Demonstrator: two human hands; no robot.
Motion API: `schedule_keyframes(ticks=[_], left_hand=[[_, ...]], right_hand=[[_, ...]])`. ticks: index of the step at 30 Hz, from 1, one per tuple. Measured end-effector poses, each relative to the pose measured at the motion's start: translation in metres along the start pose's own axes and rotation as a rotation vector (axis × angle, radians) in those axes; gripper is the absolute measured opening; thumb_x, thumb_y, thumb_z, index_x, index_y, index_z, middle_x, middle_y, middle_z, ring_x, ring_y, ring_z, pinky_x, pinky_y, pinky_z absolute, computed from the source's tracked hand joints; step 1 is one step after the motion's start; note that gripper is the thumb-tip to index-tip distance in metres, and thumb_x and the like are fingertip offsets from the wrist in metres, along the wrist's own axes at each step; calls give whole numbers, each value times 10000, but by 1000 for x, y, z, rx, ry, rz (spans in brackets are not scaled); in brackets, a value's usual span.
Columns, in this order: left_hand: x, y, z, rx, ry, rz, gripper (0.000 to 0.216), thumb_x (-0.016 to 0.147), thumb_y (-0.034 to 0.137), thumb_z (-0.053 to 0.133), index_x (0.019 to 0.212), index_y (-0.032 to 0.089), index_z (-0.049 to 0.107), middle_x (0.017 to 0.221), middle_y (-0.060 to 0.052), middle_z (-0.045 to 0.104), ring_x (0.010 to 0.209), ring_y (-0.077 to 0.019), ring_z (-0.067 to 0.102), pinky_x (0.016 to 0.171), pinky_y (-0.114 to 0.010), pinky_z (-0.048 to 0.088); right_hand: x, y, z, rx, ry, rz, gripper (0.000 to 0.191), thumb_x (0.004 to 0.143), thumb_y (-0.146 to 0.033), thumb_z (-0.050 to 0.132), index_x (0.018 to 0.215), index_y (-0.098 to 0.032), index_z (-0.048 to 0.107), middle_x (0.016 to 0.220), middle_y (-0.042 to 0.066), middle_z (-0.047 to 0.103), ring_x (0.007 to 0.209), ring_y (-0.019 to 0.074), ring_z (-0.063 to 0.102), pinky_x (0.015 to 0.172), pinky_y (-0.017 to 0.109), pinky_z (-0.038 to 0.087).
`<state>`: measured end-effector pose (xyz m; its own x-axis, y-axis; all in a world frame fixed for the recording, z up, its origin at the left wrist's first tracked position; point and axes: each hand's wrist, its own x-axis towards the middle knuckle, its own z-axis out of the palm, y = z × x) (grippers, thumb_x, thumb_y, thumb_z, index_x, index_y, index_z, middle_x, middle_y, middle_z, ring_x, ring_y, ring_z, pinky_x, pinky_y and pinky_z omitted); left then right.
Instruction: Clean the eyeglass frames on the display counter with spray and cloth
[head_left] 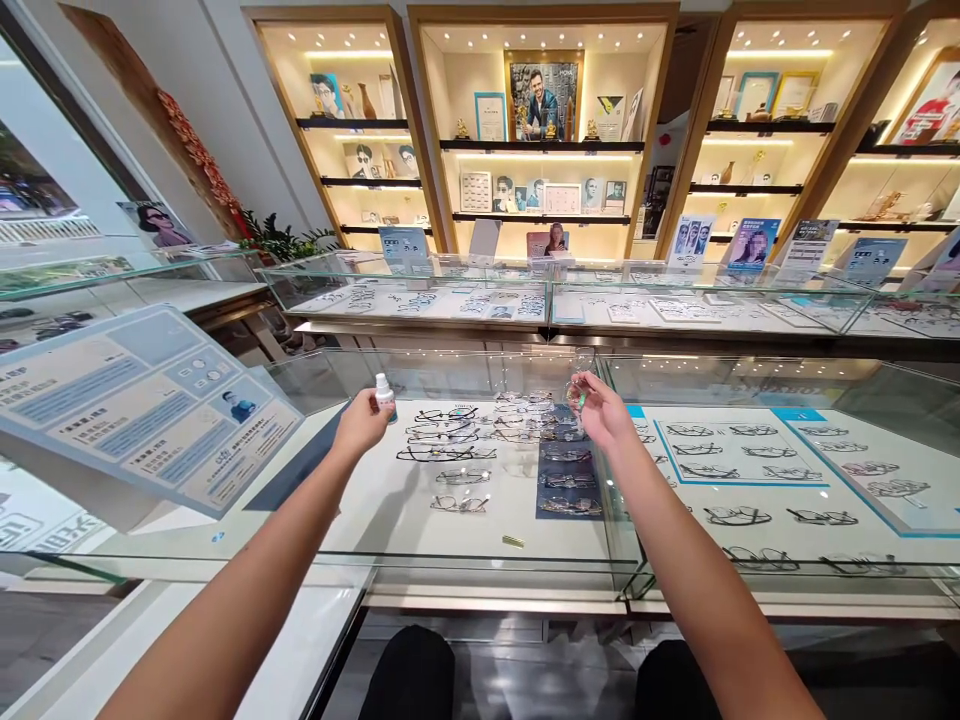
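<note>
My left hand [364, 422] is closed around a small bottle with a white spray top [383, 388], held upright above the glass case. Pinched in my right hand [600, 408] is a thin-rimmed pair of eyeglasses [575, 392], with something green beside the fingers. The glasses' outline is faint against the case, and part of it is hidden by the fingers. Below and between both hands, rows of eyeglass frames [447, 436] lie inside the case, some on a dark blue mat [568, 503].
A glass display case [480, 575] spans the front, its top edge below my arms. At left stands a blue-and-white printed sign [150, 410]. More glasses lie in the tray [750, 484] at right. Another glass counter [465, 332] and lit shelves [540, 147] are farther back.
</note>
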<state>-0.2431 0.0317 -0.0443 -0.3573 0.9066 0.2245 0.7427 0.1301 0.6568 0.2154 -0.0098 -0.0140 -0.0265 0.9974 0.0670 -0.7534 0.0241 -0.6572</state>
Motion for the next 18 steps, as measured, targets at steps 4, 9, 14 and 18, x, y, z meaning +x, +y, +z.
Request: schedule_keyframes(ticks=[4, 9, 14, 18], left_hand=[[2, -9, 5, 19, -29, -33, 293, 837, 336, 665, 1097, 216, 602, 1156, -112, 763, 1050, -301, 707, 900, -383, 510], [1, -10, 6, 38, -51, -59, 423, 841, 362, 689, 1218, 205, 580, 1284, -142, 735, 1160, -306, 688, 967, -385, 498], [-30, -6, -24, 178, -29, 27, 615, 879, 388, 667, 1425, 180, 473, 1465, -207, 617, 1297, -331, 625, 1001, -396, 494], [-65, -16, -56, 546, -52, -4, 475, 838, 461, 683, 1223, 187, 637, 1305, -238, 684, 1192, -433, 654, 915, -469, 510]], right_hand=[[2, 1, -2, -17, 18, -3, 178, 747, -286, 892, 841, -224, 754, 936, 12, 767, 795, 138, 668, 613, 240, 521], [1, 2, -2, -44, 17, -10, 205, 731, -303, 900, 846, -223, 751, 930, 16, 768, 765, 139, 667, 590, 242, 515], [1, 0, -6, -56, 7, -24, 264, 693, -323, 933, 846, -221, 744, 908, 1, 766, 756, 130, 666, 589, 241, 514], [1, -2, -8, -94, -11, -19, 266, 702, -348, 933, 846, -225, 746, 922, 13, 761, 762, 140, 667, 603, 251, 533]])
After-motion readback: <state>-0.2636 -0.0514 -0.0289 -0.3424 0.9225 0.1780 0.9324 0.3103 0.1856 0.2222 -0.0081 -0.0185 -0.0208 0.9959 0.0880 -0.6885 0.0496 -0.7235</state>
